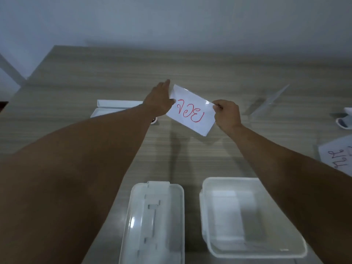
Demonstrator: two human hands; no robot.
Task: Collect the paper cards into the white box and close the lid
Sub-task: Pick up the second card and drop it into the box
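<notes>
A white paper card (pixel 191 111) with red handwriting is lifted above the middle of the table, held at both ends. My left hand (pixel 159 99) grips its left edge, and my right hand (pixel 226 113) pinches its right edge. Near the table's front edge, the open white box (pixel 251 216) sits at the right. Its lid (pixel 154 223) lies beside it to the left. Another card (pixel 337 157) with purple writing lies at the right edge of the table.
A long white tray (pixel 116 106) rests behind my left forearm. A clear acrylic stand (pixel 270 100) is at the back right. White objects (pixel 345 119) sit at the far right edge. A wall runs behind the wooden table (pixel 95 73).
</notes>
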